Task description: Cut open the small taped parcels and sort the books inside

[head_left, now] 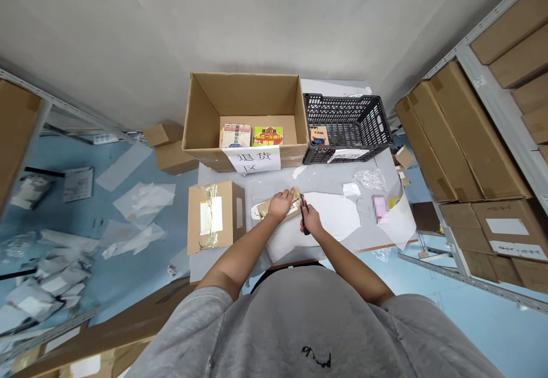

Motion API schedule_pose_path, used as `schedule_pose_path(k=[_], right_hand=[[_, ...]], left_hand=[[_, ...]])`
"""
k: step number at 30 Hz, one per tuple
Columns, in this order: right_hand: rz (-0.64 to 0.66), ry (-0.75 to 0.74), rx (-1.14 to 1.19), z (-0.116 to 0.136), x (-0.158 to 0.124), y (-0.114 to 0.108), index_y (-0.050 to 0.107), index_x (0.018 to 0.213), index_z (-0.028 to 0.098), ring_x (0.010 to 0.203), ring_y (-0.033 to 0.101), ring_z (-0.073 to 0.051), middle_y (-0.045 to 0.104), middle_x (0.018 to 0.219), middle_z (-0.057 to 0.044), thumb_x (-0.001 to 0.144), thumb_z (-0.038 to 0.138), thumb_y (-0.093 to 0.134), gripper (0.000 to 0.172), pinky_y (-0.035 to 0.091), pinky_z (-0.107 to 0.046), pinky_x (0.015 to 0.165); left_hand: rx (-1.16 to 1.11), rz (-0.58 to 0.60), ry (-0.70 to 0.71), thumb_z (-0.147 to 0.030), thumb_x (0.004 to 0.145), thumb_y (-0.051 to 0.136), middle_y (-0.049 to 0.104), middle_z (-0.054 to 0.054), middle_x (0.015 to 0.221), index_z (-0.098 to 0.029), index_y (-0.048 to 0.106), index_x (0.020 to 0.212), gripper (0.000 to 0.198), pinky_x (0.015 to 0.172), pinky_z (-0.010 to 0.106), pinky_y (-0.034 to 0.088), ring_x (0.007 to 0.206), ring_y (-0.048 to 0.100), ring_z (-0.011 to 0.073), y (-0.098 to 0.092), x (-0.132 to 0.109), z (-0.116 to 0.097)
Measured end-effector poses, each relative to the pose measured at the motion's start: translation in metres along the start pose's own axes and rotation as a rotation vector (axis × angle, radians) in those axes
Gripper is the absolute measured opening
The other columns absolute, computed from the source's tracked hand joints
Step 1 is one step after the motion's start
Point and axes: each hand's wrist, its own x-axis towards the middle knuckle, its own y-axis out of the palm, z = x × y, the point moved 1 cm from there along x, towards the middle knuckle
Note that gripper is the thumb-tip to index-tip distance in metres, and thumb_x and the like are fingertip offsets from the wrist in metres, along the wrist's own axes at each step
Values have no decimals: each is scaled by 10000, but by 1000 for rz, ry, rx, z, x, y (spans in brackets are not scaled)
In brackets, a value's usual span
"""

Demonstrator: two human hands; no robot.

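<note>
On the table, my left hand (279,205) is closed on a small, flat cardboard package (293,213) with shiny tape across it, holding it down. My right hand (311,219) grips a red and black utility knife (303,205), whose front end is at the taped right end of the package. Whether the blade is in the tape is too small to tell. Beneath both hands lies a white plastic mailer (338,218), spread over the tabletop. A taped cardboard box (217,217) with a white label stands left of my left hand.
An open carton (252,95) with a paper sign holds several small boxed items at the back. Beside it is a black plastic crate (349,109) with a colourful item. Bubble wrap (370,179) lies at right. Shelves with cartons (460,132) flank the table; wrappings litter the left floor.
</note>
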Motion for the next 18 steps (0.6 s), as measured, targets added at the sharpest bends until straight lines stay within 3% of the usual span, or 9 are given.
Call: schedule_pose_path(k=[8, 18], right_hand=[[-44, 29, -21, 4, 5, 7, 535, 1115, 247, 314, 568, -187, 536, 476, 92, 1171, 501, 455, 271, 459, -244, 356], [-53, 47, 6, 9, 7, 15, 568, 1222, 224, 348, 595, -217, 569, 513, 64, 1177, 466, 424, 285, 497, -285, 385]], left_hand=[[-3, 21, -47, -550, 1137, 501, 676, 200, 1397, -231, 468, 1730, 674, 1016, 395, 524, 1182, 704, 326, -3, 4, 2], [12, 7, -94, -528, 1168, 394, 681, 209, 1399, -198, 480, 1721, 649, 971, 401, 545, 1158, 705, 326, -7, 5, -4]])
